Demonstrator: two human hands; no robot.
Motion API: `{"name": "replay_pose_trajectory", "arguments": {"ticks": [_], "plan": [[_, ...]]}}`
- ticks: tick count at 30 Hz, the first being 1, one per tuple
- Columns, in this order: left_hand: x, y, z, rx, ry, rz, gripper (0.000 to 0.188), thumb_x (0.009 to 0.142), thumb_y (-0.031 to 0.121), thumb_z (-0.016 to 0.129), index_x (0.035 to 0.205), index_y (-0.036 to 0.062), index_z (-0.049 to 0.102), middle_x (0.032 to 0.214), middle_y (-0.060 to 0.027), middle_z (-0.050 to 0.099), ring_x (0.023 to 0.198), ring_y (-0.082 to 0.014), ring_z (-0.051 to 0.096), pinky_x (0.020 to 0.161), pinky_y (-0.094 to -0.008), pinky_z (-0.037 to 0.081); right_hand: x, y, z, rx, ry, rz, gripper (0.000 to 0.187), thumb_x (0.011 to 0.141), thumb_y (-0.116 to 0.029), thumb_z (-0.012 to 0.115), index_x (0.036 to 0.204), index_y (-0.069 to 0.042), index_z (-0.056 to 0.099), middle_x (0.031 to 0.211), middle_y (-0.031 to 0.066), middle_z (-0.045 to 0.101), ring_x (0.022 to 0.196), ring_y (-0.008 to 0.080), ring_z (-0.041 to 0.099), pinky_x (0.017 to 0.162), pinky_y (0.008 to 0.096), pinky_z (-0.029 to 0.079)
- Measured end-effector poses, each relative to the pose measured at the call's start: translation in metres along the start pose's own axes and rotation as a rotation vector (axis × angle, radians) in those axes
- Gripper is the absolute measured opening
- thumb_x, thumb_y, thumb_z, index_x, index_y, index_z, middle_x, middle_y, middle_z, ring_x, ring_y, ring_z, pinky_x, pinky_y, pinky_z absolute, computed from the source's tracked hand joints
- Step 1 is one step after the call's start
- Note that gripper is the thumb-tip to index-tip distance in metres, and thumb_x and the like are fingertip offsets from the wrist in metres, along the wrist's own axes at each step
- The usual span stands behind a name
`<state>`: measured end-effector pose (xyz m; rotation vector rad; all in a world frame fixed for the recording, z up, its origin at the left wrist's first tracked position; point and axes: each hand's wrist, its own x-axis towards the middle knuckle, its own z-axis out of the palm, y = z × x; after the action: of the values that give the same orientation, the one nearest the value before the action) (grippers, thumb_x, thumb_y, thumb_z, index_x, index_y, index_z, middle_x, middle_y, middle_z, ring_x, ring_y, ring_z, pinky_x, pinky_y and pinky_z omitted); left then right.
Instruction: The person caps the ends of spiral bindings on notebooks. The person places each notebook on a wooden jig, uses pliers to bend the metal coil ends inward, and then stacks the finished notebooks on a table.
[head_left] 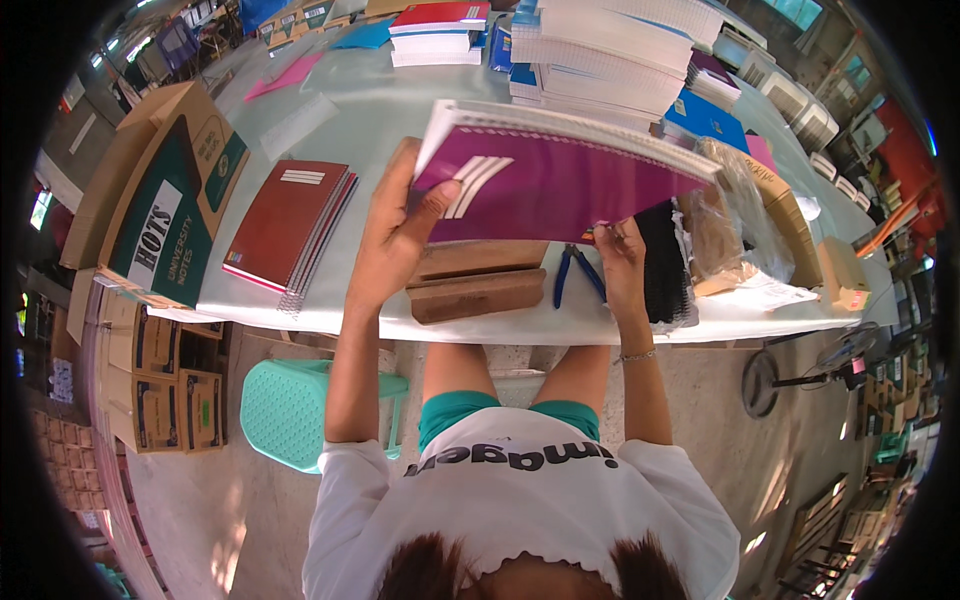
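A purple notebook (560, 190) with a wire spiral along its far edge is held up, tilted, over the table's near side. My left hand (403, 225) grips its left end, thumb on the cover by the white stripes. My right hand (622, 262) pinches the near right corner. Below the notebook lie a brown wooden block (478, 295) with a groove and blue-handled pliers (562, 280). A stack of red spiral notebooks (292, 228) rests left of my left hand. Right of my right hand is a bundle of black spiral wire (662, 268).
An open cardboard box (165, 200) stands at the table's left edge. Tall stacks of loose notebook pages (610, 60) and a red-topped stack (437, 35) sit at the back. A box with plastic wrap (775, 215) is on the right; a green stool (285, 412) stands below.
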<state>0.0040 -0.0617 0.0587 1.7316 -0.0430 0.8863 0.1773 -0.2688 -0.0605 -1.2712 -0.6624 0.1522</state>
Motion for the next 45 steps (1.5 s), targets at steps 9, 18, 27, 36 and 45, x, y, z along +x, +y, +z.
{"name": "replay_pose_trajectory", "arguments": {"ticks": [9,18,27,36,45], "plan": [[0.002,-0.009,0.001,-0.037,0.0,0.009,0.023,0.09,0.004,0.061,0.111,-0.0021,0.054,0.097,-0.0072,0.052,0.091,-0.0153,0.049,0.082,-0.0231,0.038,0.013,0.012,0.0,0.041,0.04,-0.052,0.033,0.096,-0.006,0.056,0.129,-0.003,0.054,0.108,0.0001,0.06,0.097,0.0072,0.055,0.086,0.0243,0.046],[-0.017,-0.024,-0.003,-0.053,0.111,-0.151,0.033,0.089,0.009,0.065,0.119,0.0009,0.052,0.108,-0.0053,0.055,0.098,-0.0151,0.052,0.088,-0.0263,0.04,-0.008,0.057,-0.015,-0.018,0.074,0.054,0.011,0.096,-0.007,0.058,0.106,-0.003,0.059,0.094,-0.0016,0.061,0.084,0.0069,0.058,0.076,0.0248,0.049],[-0.09,-0.116,-0.065,-0.12,0.245,-0.374,0.059,0.075,0.007,0.08,0.124,0.0031,0.047,0.105,-0.0074,0.061,0.096,-0.0169,0.06,0.082,-0.0316,0.053,-0.003,0.022,0.008,-1.103,-0.223,-0.316,0.036,0.073,0.009,0.055,0.103,-0.009,0.066,0.096,0.0116,0.061,0.091,0.0337,0.055,0.072,0.0457,0.043],[-0.043,-0.083,-0.066,0.037,0.224,-0.146,0.062,0.086,0.026,0.072,0.136,0.0038,0.042,0.124,-0.012,0.052,0.117,-0.021,0.049,0.103,-0.039,0.038,0.086,0.074,-0.123,-1.619,0.106,-0.176,0.039,0.083,-0.018,0.066,0.119,-0.006,0.056,0.105,0.0259,0.056,0.097,0.0441,0.056,0.08,0.0517,0.048],[-0.005,-0.073,-0.07,0.126,0.469,-0.236,0.039,0.099,0.038,0.049,0.12,0.0066,0.06,0.107,-0.0047,0.053,0.103,-0.0168,0.05,0.09,-0.031,0.038,0.097,0.066,-0.107,-1.631,-0.019,-0.057,0.034,0.083,-0.02,0.065,0.106,0.002,0.052,0.102,0.0274,0.058,0.096,0.0457,0.059,0.082,0.0512,0.05]]}}
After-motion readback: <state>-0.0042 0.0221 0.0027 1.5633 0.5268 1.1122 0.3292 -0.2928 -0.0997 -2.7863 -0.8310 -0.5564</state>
